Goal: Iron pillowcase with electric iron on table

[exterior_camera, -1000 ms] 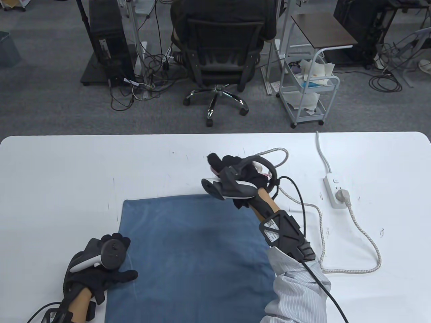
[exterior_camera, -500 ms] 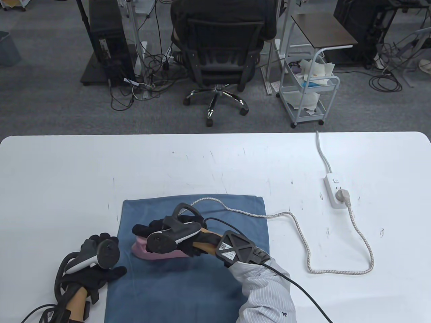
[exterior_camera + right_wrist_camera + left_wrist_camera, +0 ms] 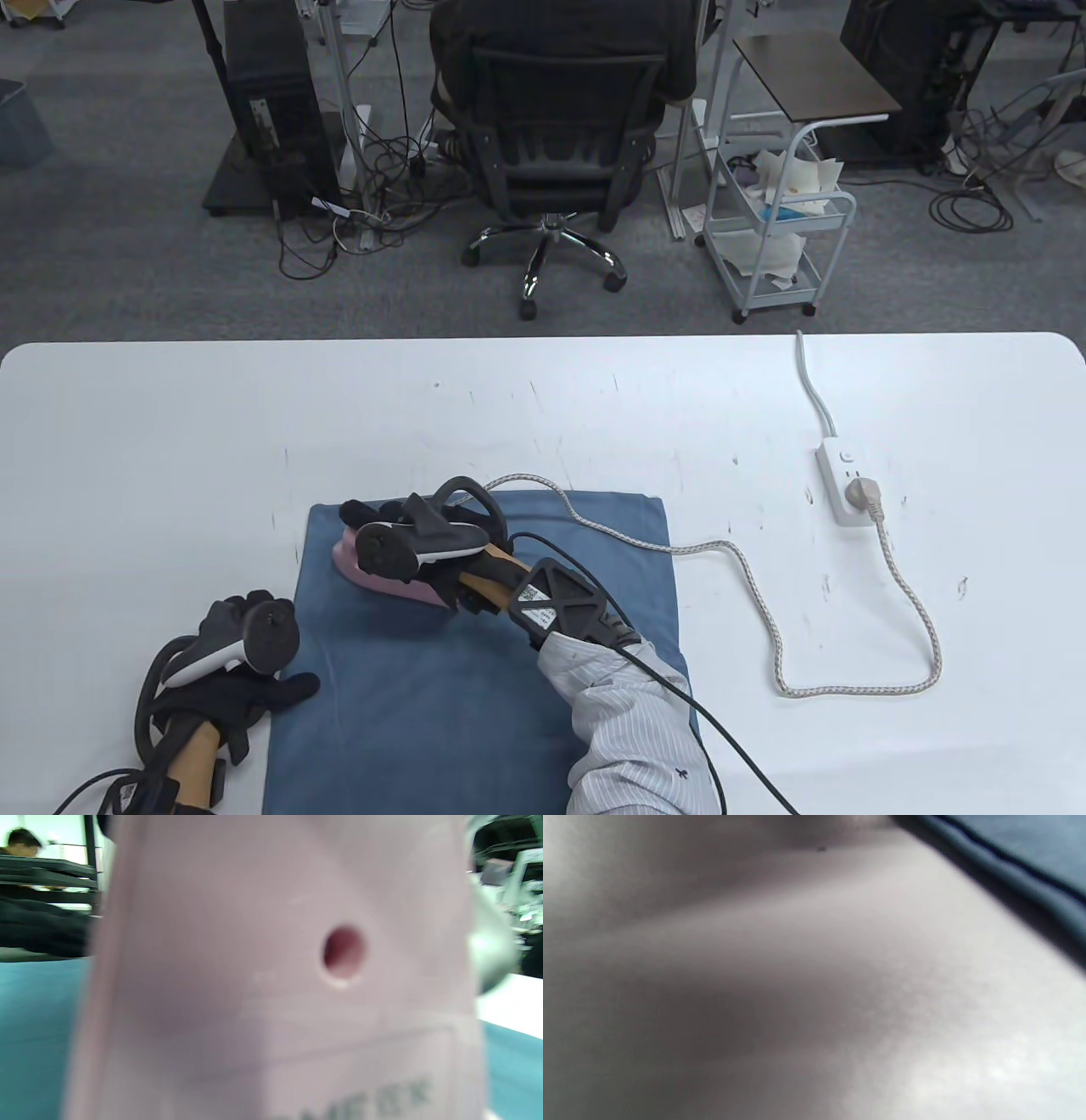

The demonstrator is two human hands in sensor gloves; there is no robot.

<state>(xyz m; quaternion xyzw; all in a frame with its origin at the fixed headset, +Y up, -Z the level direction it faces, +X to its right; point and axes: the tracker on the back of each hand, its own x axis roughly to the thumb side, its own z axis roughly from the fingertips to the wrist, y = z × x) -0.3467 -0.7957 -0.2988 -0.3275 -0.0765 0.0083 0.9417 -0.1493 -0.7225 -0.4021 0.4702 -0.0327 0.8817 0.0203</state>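
A blue pillowcase (image 3: 509, 679) lies flat on the white table (image 3: 170, 441), near the front edge. A pink iron (image 3: 377, 579) sits on its far left corner, and my right hand (image 3: 399, 522) grips the handle from above. The iron's pink body (image 3: 275, 984) fills the right wrist view, with blue cloth (image 3: 34, 1035) beside it. My left hand (image 3: 254, 683) rests flat on the pillowcase's left edge, thumb spread over the cloth. The left wrist view is blurred: only table surface and a strip of pillowcase hem (image 3: 1022, 878) show.
The iron's braided cord (image 3: 764, 594) runs from the pillowcase's far edge across the table to a white power strip (image 3: 842, 484) at the right. Beyond the table's far edge are an office chair (image 3: 556, 153) and a wire cart (image 3: 776, 229).
My right hand carried the iron from beyond the pillowcase's far edge down onto the cloth, then slid it toward the far left corner. My left hand shifted slightly toward me.
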